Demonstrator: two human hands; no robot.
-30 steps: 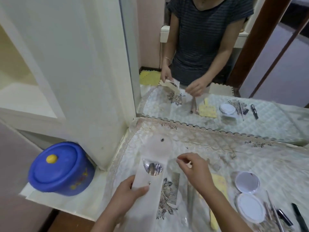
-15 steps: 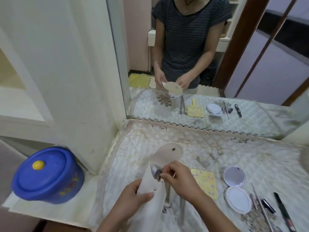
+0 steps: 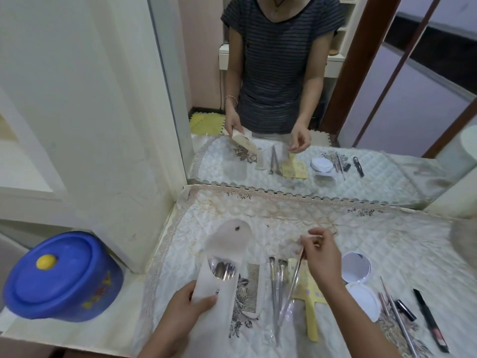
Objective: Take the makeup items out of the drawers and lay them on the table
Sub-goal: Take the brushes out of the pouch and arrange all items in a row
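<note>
Left hand (image 3: 184, 303) grip closed on white pouch (image 3: 222, 270), near bench (image 3: 387, 239) front-left edge. Right hand (image 3: 321, 257) pinches thin brush (image 3: 294, 277), tip over the brushes (image 3: 277, 282) beside comb (image 3: 251, 288).

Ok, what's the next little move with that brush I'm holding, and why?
Probably lower the thin brush in your right hand onto the cloth beside the brushes already laid next to the comb. Your left hand holds the pouch, where more tools show.

quilted table (image 3: 322, 223), comb (image 3: 252, 290), brushes (image 3: 277, 282), compact (image 3: 357, 280)
</note>
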